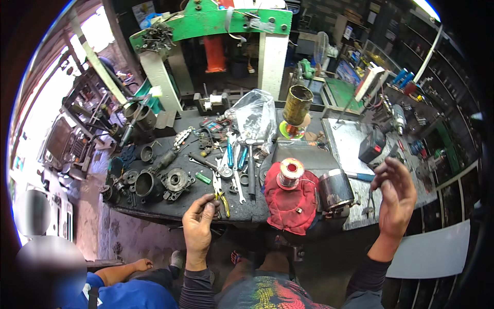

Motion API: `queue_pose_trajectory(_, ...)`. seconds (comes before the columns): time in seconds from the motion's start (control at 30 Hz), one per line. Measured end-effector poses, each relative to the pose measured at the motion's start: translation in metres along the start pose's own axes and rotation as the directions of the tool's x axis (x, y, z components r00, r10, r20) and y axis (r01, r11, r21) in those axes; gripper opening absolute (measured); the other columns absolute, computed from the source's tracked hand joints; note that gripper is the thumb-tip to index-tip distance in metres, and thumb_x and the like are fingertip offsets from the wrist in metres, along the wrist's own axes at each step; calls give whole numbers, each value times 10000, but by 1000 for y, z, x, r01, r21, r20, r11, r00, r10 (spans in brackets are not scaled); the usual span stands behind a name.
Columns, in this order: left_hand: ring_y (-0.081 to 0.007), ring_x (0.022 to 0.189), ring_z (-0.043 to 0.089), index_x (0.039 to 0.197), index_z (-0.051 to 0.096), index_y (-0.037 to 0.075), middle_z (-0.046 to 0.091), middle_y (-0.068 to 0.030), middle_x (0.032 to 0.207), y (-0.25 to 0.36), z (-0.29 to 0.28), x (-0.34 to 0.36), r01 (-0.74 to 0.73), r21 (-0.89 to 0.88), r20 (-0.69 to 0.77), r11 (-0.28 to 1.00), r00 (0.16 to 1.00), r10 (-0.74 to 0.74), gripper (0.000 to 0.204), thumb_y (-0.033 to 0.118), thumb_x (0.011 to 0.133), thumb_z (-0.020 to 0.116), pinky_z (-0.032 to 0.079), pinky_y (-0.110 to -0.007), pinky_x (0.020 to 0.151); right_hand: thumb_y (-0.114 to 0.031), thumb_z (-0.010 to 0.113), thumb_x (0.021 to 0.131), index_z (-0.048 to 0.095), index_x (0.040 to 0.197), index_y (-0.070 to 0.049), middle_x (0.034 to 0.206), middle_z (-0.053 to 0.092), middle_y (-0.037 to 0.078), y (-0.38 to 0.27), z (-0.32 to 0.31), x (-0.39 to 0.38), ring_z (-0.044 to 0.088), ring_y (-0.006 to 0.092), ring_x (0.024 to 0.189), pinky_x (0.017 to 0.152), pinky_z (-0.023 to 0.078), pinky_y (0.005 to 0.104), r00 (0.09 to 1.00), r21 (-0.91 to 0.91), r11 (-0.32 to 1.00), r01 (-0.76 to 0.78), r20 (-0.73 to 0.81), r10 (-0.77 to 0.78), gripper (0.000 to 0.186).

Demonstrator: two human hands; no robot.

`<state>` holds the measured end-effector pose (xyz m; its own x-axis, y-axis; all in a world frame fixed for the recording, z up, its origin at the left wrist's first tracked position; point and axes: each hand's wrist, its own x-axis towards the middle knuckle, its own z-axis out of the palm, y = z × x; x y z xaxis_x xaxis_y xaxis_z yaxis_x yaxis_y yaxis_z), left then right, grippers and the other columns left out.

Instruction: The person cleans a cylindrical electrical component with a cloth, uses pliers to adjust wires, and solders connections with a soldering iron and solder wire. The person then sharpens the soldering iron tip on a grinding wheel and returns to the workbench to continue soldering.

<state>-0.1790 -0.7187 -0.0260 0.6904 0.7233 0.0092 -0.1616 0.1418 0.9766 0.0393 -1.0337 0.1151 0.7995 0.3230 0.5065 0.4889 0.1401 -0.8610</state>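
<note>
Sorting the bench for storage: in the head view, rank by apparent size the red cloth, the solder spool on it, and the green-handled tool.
1. red cloth
2. solder spool
3. green-handled tool, smallest

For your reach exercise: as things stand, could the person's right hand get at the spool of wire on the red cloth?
Probably yes. The right hand is raised and open, and the spool of wire sits uncovered on the red cloth; only the metal cylinder stands between, low enough to pass over.
</note>
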Motion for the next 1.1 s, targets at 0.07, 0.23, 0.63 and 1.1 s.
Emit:
queue_pose_trajectory(0.07, -132, 936, 678, 1264, 666, -30, 733, -83, 1038, 1, -11, 7, 22, 25, 4, 999, 1000, -23, 282, 150, 1051, 623, 543, -273, 880, -213, 767, 905, 601, 1338, 30, 1058, 657, 132, -17, 20, -28, 639, 186, 865, 760, 550, 320, 1000, 57, 998, 11, 3, -11, 524)
queue_pose_trajectory(0.23, -147, 939, 694, 1252, 676, -28, 740, -88, 1040, 17, -34, 34, -16, 75, -34, 997, 999, 19, 278, 154, 1047, 631, 558, -298, 867, -204, 847, 825, 682, 1229, 6, 949, 680, 148, -29, 102, -77, 658, 198, 841, 761, 557, 336, 953, 341, 900, -272, 229, 201, 484)
queue_pose_trajectory(0.63, -101, 864, 671, 1171, 698, -46, 729, -48, 947, 156, -166, 150, -404, 312, -278, 860, 827, 489, 249, 160, 1037, 659, 552, -256, 805, -64, 720, 957, 702, 1170, 35, 933, 718, 61, 85, 273, -99, 675, 133, 846, 786, 545, 270, 585, 10, 806, -592, 692, 422, 236)
queue_pose_trajectory(1.1, -299, 865, 749, 1018, 794, 49, 769, -184, 934, 196, -411, 526, -47, 986, 9, 162, 973, 229, 293, 272, 830, 817, 562, -404, 804, -113, 696, 987, 717, 1119, 44, 898, 718, 78, 152, 501, -65, 668, 136, 824, 734, 556, 296, 428, 85, 461, -883, 550, 718, 206)
